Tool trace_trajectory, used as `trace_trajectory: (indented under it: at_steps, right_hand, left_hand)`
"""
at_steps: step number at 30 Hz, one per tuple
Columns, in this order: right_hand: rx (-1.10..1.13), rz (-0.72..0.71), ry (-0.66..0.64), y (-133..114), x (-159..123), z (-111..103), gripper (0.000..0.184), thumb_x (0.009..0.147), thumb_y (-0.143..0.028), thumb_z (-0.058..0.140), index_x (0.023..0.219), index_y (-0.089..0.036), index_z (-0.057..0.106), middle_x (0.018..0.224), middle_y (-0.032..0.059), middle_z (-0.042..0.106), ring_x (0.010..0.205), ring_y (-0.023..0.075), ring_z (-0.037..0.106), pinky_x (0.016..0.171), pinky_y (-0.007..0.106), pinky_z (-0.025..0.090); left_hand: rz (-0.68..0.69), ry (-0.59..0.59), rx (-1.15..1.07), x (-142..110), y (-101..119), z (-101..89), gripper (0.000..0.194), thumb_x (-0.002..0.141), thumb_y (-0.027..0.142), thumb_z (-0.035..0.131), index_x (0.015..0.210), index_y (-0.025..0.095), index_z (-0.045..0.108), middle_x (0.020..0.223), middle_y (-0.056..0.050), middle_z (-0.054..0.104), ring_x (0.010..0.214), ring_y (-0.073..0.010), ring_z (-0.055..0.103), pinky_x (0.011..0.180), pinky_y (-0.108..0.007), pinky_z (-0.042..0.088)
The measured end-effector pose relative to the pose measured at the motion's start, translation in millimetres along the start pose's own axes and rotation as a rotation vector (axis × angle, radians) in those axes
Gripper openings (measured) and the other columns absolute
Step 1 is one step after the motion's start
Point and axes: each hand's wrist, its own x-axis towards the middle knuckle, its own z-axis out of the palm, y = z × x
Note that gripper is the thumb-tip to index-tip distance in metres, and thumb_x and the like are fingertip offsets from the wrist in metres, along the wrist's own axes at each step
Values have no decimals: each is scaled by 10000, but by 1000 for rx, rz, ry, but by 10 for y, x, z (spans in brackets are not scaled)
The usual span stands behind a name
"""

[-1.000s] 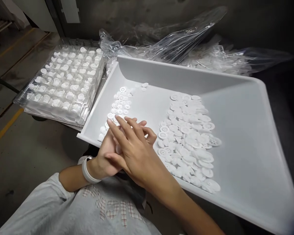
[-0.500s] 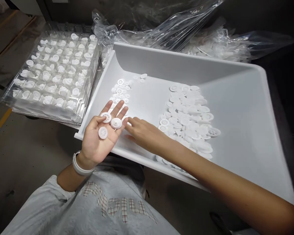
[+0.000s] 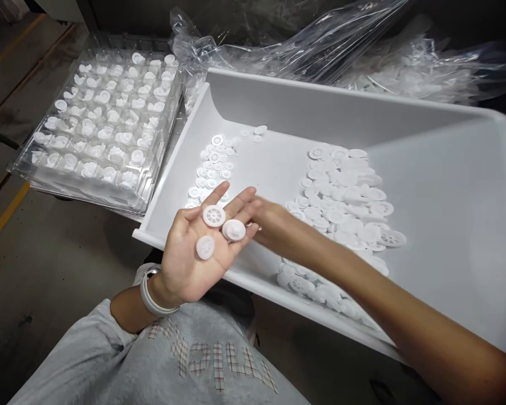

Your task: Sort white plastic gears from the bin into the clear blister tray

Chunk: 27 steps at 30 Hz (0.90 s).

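Note:
My left hand (image 3: 194, 253) is palm up over the front left of a grey tray, fingers stretched out. Resting on it are a spoked white plastic wheel (image 3: 214, 215) near the thumb, a white wheel with a raised hub (image 3: 234, 230) by the fingers, and a smaller white disc (image 3: 205, 247) on the palm. My right hand (image 3: 270, 219) meets the left fingertips from the right; its own fingers are hidden behind them, so I cannot see what they hold. Beyond the left hand lies a group of small white wheels (image 3: 213, 163).
The grey tray (image 3: 438, 214) has high walls. A larger pile of white wheels (image 3: 337, 208) lies in its middle. To the left stands a clear compartment tray (image 3: 96, 126) filled with white parts. Clear plastic bags (image 3: 303, 56) lie behind the grey tray.
Both hands have shifted right and slightly down in view, as have the trays to a lesser degree. The right fingers have slipped behind the left fingers. The three pieces stay on the left palm.

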Motion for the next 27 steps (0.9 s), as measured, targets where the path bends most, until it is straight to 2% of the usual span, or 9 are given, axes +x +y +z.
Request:
trace_trajectory:
  at_steps: [2, 4, 7, 10, 12, 16, 18, 22, 27]
  right_hand:
    - [25, -21, 14, 34, 56, -262, 161, 892, -274, 580, 976, -181, 681, 878, 33, 639, 646, 85, 595, 593, 231, 520]
    - [34, -4, 101, 24, 77, -480, 208, 885, -299, 590, 1046, -197, 673, 927, 51, 628, 676, 104, 594, 604, 262, 525]
    - [148, 9, 197, -84, 51, -629, 167, 870, -279, 616, 1026, -245, 664, 933, 34, 616, 740, 123, 589, 598, 266, 504]
    - [232, -60, 211, -228, 16, -605, 129, 864, -214, 633, 988, -248, 632, 923, 23, 597, 788, 124, 587, 582, 249, 486]
    - [139, -150, 200, -284, 8, -559, 106, 881, -170, 611, 963, -235, 597, 889, 18, 577, 770, 114, 573, 595, 246, 488]
    - [-92, -323, 146, -252, 3, -496, 82, 896, -112, 582, 936, -184, 583, 906, 38, 581, 768, 107, 580, 655, 251, 511]
    - [-155, -385, 124, -203, -5, -482, 56, 891, -102, 588, 935, -133, 601, 932, 74, 594, 808, 126, 592, 681, 259, 521]
    - [-194, -418, 112, -146, -15, -471, 68, 885, -99, 596, 944, -85, 626, 938, 105, 604, 845, 148, 597, 708, 266, 519]
    - [-206, -416, 117, -151, -2, -489, 94, 874, -87, 609, 961, -97, 641, 934, 99, 607, 838, 150, 591, 710, 276, 508]
  left_hand:
    - [-11, 13, -2, 8, -12, 8, 481, 921, 342, 283, 1392, 287, 365, 1395, 13, 574, 1334, -137, 511, 1151, -314, 372]
    - [-32, 22, 7, 24, -29, 18, 493, 918, 346, 298, 1403, 288, 360, 1427, 14, 548, 1349, -138, 494, 1153, -310, 372]
    - [-81, 19, 13, 60, -70, 40, 494, 912, 341, 325, 1396, 264, 384, 1448, -5, 529, 1369, -153, 473, 1163, -323, 370]
    - [-129, -18, -13, 98, -113, 73, 443, 911, 332, 354, 1326, 220, 461, 1404, -40, 567, 1381, -188, 463, 1180, -361, 357]
    - [-139, -60, -48, 123, -129, 94, 404, 918, 313, 366, 1274, 199, 516, 1293, -52, 638, 1346, -203, 501, 1170, -372, 367]
    - [-125, -67, -119, 171, -129, 115, 382, 929, 255, 371, 1250, 188, 568, 1017, -38, 709, 1100, -166, 648, 1047, -315, 453]
    - [-126, -47, -160, 187, -125, 111, 380, 930, 239, 367, 1241, 178, 579, 953, -33, 704, 964, -130, 669, 966, -262, 481]
    - [-138, -34, -212, 201, -123, 93, 371, 933, 239, 362, 1211, 169, 598, 953, -31, 695, 876, -97, 662, 893, -219, 498]
    - [-118, -34, -169, 219, -102, 91, 380, 943, 243, 347, 1233, 192, 586, 1014, -28, 701, 912, -109, 671, 988, -280, 481]
